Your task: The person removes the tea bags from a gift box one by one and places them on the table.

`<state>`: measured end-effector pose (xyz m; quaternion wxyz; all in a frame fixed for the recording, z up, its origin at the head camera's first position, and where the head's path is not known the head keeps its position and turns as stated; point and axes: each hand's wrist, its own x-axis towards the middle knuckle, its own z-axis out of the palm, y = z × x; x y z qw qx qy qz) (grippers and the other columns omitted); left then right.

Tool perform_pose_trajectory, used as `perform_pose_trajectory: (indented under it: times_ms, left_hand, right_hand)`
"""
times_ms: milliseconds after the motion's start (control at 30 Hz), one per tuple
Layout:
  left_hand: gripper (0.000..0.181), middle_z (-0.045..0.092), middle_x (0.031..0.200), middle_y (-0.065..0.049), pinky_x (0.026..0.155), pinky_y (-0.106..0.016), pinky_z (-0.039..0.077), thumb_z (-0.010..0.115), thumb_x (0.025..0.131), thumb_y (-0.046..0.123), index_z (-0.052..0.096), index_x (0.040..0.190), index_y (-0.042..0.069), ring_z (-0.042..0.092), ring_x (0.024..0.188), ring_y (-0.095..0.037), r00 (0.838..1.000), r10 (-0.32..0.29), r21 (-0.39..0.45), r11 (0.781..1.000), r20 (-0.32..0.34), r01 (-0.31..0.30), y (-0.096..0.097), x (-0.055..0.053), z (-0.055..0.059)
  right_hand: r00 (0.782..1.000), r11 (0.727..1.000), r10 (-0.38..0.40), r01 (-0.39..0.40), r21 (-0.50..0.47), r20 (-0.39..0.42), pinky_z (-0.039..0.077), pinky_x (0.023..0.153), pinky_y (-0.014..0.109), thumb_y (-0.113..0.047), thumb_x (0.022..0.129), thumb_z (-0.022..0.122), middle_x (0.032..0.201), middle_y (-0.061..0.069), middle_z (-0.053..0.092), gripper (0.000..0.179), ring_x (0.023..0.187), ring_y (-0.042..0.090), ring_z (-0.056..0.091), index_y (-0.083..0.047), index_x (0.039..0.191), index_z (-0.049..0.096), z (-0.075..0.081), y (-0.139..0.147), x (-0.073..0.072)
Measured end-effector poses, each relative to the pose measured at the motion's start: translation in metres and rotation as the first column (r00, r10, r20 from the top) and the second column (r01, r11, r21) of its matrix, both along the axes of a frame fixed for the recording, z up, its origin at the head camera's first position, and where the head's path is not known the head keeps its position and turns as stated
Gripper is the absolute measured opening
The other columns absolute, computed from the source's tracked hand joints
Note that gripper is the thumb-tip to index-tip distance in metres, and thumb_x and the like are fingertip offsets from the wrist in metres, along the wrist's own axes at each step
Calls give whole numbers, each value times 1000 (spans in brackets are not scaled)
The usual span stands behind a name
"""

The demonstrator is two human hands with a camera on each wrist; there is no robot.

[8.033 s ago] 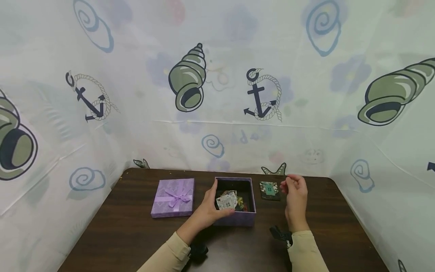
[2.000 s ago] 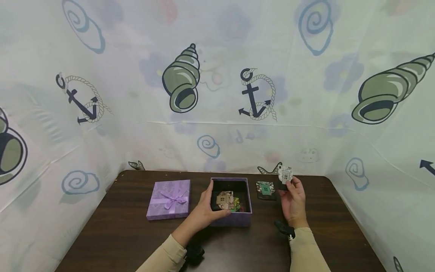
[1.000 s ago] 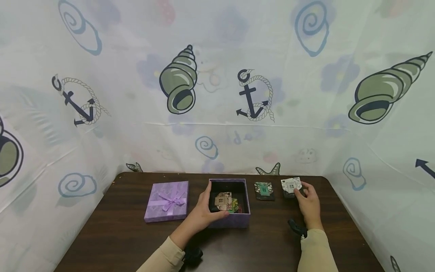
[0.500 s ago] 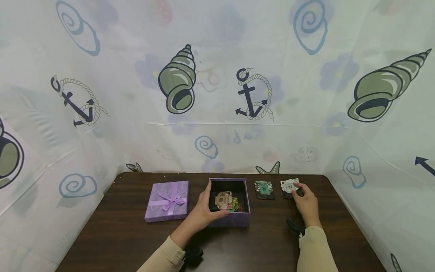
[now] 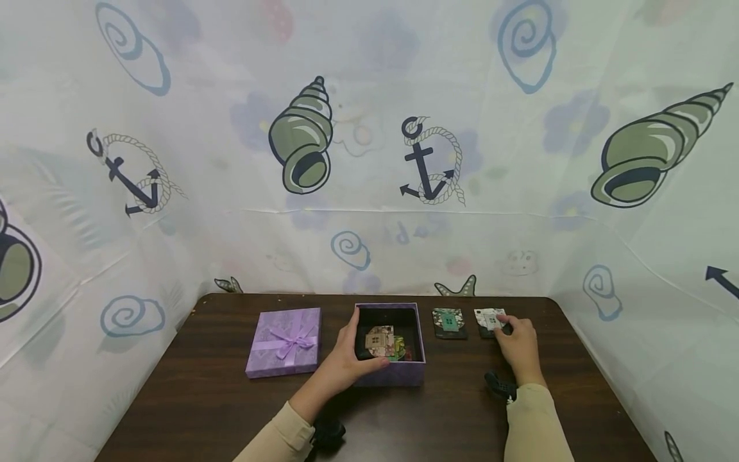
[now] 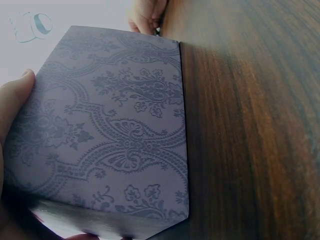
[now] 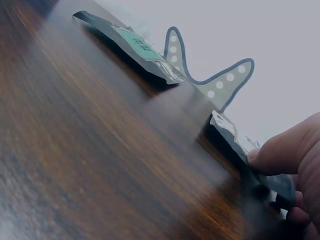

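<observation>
Purple walls of an open box (image 5: pixel 389 373) are gripped by the person's left hand (image 5: pixel 345 360), thumb and fingers spread wide. The right hand (image 5: pixel 519 345), nearly closed, pinches a white packet (image 5: pixel 487 319) by its edge at the worktop's (image 5: pixel 439 417) far right. Between box and white packet lies a green packet (image 5: pixel 449 323), touching neither. Inside the box is a brown packet (image 5: pixel 380 341); its bowed lid (image 5: pixel 277 327) sits to the left.
</observation>
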<state>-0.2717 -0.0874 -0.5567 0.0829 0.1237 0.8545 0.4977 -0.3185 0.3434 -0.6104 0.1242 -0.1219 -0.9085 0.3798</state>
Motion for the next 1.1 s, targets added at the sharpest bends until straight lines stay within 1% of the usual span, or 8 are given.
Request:
perform_pose_trajectory:
  times_ms: [133, 233, 400, 533, 800, 1100]
  left_hand:
    - [132, 7, 183, -20, 118, -81, 34, 89, 88, 56, -6, 177, 34, 27, 162, -54, 1000, 0, -4, 1000, -2, 0, 0, -1, -1]
    - [132, 7, 183, -20, 118, -81, 34, 89, 87, 57, -6, 177, 34, 28, 162, -54, 1000, 1, -3, 1000, 2, -1, 0, -1, -1]
    - [131, 7, 183, -20, 119, -82, 33, 89, 88, 55, -6, 177, 35, 27, 163, -55, 1000, -1, 7, 1000, 11, 1, 0, 0, 1]
    - [131, 7, 183, -20, 119, -81, 33, 88, 88, 55, -6, 177, 35, 27, 163, -54, 1000, -3, 5, 1000, 10, 3, 0, 0, 1]
    - [131, 8, 182, -21, 119, -80, 34, 88, 88, 56, -6, 177, 35, 28, 162, -54, 1000, -5, -3, 1000, -1, 5, -1, 0, -2]
    - [134, 9, 182, -20, 119, -80, 35, 88, 84, 64, -4, 177, 35, 30, 162, -54, 1000, 1, -2, 1000, -6, -1, 0, -1, -1]
  right_hand:
    - [1000, 1000, 15, -15, 9, -4, 33, 115, 67, -14, 101, 71, 141, 35, 45, 43, 134, 55, 41, 6, 138, 68, 1, -1, 1]
    - [1000, 999, 31, -31, 15, -6, 32, 115, 67, -16, 103, 70, 143, 35, 44, 42, 136, 55, 38, 7, 139, 68, 1, 0, 2]
    - [999, 999, 40, -40, 12, 0, 37, 110, 68, -22, 105, 73, 143, 33, 45, 46, 132, 53, 39, 4, 142, 66, 3, 0, 3]
    - [999, 999, 53, -53, 9, 1, 39, 107, 68, -20, 103, 75, 143, 34, 46, 46, 129, 52, 40, 3, 142, 66, 3, 0, 5]
    - [997, 998, 67, -67, -8, 37, 38, 110, 68, -22, 105, 72, 145, 33, 45, 45, 132, 52, 38, 2, 142, 66, 4, 1, 6]
    - [997, 998, 65, -65, -6, 42, 38, 110, 67, -21, 105, 74, 147, 32, 45, 46, 132, 51, 39, 2, 144, 65, 6, 1, 6]
